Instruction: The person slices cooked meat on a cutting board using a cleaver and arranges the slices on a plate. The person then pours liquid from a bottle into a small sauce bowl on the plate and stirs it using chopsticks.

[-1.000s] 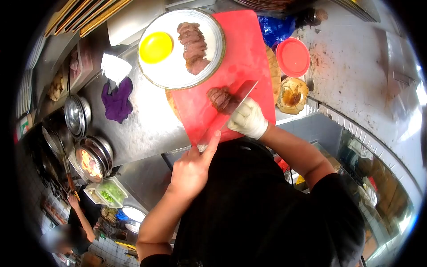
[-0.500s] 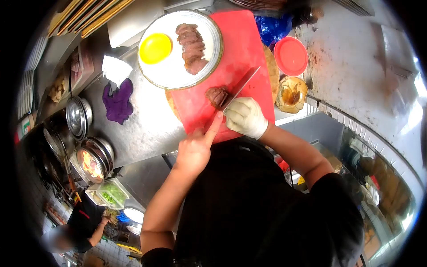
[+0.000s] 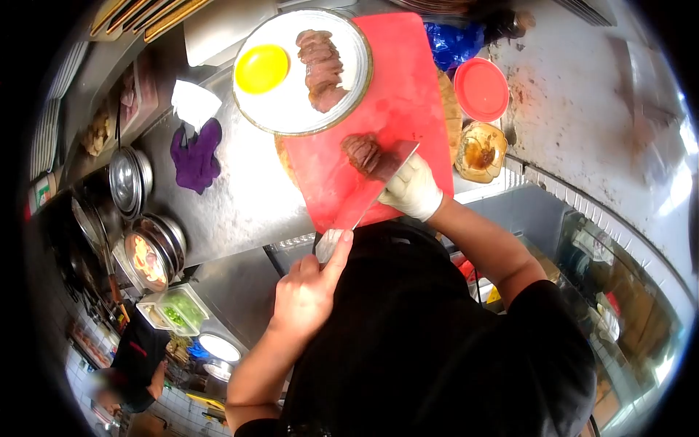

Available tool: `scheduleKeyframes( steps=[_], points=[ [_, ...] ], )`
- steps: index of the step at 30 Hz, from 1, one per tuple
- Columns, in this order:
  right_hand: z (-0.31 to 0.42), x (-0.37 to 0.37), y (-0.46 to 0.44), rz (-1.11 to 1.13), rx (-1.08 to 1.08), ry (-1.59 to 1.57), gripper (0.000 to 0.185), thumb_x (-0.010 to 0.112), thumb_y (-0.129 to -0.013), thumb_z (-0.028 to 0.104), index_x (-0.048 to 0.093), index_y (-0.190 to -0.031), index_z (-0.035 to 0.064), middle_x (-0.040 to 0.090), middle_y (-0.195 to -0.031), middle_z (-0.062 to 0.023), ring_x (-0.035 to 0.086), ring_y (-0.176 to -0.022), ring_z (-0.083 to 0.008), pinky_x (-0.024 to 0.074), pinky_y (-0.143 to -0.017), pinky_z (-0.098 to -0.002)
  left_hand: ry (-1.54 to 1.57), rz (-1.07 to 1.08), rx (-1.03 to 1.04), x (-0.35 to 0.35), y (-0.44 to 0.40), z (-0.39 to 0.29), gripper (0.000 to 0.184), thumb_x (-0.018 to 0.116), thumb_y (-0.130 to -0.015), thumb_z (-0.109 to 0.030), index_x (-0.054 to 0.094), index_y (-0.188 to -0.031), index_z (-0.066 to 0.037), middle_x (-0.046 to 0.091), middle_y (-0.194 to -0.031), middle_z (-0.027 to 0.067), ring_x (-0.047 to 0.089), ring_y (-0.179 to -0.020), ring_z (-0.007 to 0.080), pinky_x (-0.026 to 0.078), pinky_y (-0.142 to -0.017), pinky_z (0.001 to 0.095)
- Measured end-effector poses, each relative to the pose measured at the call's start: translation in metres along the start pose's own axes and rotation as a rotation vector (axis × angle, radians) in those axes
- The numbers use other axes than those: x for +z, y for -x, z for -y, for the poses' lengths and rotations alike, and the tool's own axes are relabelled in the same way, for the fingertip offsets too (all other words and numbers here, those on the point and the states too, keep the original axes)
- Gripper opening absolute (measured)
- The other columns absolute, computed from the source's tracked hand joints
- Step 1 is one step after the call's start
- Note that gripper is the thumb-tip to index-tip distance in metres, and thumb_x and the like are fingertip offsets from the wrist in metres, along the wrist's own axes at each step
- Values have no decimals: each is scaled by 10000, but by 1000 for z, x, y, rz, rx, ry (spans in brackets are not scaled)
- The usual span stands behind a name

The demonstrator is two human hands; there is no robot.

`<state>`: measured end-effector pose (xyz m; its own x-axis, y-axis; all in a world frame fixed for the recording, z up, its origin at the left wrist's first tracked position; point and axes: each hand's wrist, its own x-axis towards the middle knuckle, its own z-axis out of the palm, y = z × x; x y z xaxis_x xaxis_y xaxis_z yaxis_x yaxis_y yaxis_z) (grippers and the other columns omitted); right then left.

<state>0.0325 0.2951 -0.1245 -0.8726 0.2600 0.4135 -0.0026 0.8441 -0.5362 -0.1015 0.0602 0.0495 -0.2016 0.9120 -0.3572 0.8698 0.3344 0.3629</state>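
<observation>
My left hand is bare and closed round the pale handle of a knife, index finger stretched along it. The blade slants up and right over a red cutting board. Beside the blade lies a browned piece of meat with cut slices. My right hand, in a white glove, has its fingers curled against the blade's far side; what they hold is hidden. Above, a round white plate bears a row of meat slices and a yellow dish.
A red round lid and a stained bowl stand right of the board. To the left lie a purple cloth and white paper. Metal bowls line the left edge. Another person is at lower left.
The knife first slid up and right, then back down and left with my left hand. My right hand has shifted slightly. The other person's arm has lowered.
</observation>
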Motion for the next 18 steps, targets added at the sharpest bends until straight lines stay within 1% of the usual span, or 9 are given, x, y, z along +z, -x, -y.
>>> scheduleKeyframes(
  steps=[1,7,10,18],
  points=[
    [1,0,0,-1,-4,2,233,767,-621,67,612,-790,110,580,-851,-55,602,-779,-285,536,-637,-406,5,7,-11,0,2,-1,937,619,-749,71,451,-1616,-241,508,-766,108,613,-656,317,556,-550,463],
    [0,3,-1,-15,-11,2,237,758,-615,52,600,-783,105,571,-842,-61,599,-760,-290,536,-620,-410,7,21,-14,-5,2,-2,924,612,-753,76,457,-1613,-225,511,-761,111,617,-664,315,555,-551,460],
    [0,3,0,-23,-13,6,239,754,-611,44,594,-779,103,566,-838,-64,597,-750,-292,537,-611,-413,22,-20,20,-6,-7,-1,896,625,-779,39,460,-1614,-239,484,-710,97,596,-586,280,562,-515,416],
    [-4,6,0,-55,-11,15,245,743,-603,24,579,-770,97,554,-827,-72,593,-725,-298,538,-587,-419,16,11,22,-9,-3,0,900,618,-775,52,454,-1616,-224,511,-722,122,609,-599,296,561,-528,426]
  ],
)
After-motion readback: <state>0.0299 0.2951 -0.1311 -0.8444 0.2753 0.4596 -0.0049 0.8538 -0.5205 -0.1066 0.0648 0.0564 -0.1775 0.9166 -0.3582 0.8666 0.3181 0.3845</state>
